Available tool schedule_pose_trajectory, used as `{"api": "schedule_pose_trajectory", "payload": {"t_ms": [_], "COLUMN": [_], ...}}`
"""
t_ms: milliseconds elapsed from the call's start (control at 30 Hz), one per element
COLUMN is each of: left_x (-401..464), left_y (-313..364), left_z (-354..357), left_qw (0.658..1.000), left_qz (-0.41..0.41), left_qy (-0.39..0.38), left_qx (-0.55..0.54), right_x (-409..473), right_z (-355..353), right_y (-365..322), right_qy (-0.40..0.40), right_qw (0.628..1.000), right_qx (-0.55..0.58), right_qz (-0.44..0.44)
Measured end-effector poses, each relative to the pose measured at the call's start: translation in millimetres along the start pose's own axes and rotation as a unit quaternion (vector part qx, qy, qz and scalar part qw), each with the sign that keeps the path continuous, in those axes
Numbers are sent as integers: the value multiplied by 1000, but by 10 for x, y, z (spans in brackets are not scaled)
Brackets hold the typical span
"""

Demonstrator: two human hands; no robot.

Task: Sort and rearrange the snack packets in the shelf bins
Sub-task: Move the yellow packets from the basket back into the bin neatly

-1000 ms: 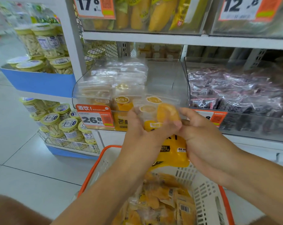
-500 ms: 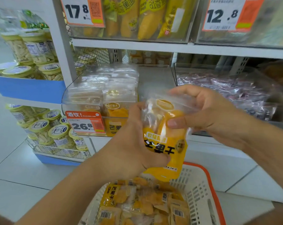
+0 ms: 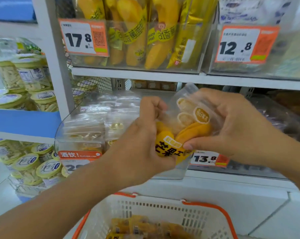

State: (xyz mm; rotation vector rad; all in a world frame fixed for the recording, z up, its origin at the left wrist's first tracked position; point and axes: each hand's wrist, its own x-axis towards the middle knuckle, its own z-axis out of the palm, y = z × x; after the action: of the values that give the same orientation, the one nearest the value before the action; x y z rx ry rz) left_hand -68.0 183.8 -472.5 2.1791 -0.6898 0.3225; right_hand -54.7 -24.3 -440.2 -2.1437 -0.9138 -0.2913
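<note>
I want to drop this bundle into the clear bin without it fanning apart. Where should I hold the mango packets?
Hold the mango packets at their yellow lower half, where the left hand grips them. The clear tops splay loosely, so steady them from the right with the right hand, then probably lower them into the clear bin.

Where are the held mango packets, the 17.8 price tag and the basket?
mango packets [image 3: 183, 133], head view, orange front below the clear top.
17.8 price tag [image 3: 80, 38], head view, white number panel.
basket [image 3: 163, 207], head view, slotted far wall.

two bare arms, no sleeves
left hand [image 3: 140, 147] and right hand [image 3: 238, 128] wear no gloves, rings or watch.
</note>
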Motion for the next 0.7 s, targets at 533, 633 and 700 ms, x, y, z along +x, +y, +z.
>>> {"api": "schedule_pose_trajectory", "payload": {"t_ms": [533, 633, 700], "left_x": [8, -10, -19], "left_y": [-890, -906, -908], "left_z": [-435, -413, -408], "left_qw": [891, 890, 891], "left_qz": [-137, -134, -131], "left_qy": [-137, -131, -127], "left_qx": [410, 415, 415], "right_x": [908, 1244, 1381], "right_z": [535, 621, 713], "right_y": [482, 649, 836], "right_qy": [18, -4, -31], "right_qw": [875, 879, 901], "right_qx": [-480, -473, -422], "right_qz": [59, 63, 100]}}
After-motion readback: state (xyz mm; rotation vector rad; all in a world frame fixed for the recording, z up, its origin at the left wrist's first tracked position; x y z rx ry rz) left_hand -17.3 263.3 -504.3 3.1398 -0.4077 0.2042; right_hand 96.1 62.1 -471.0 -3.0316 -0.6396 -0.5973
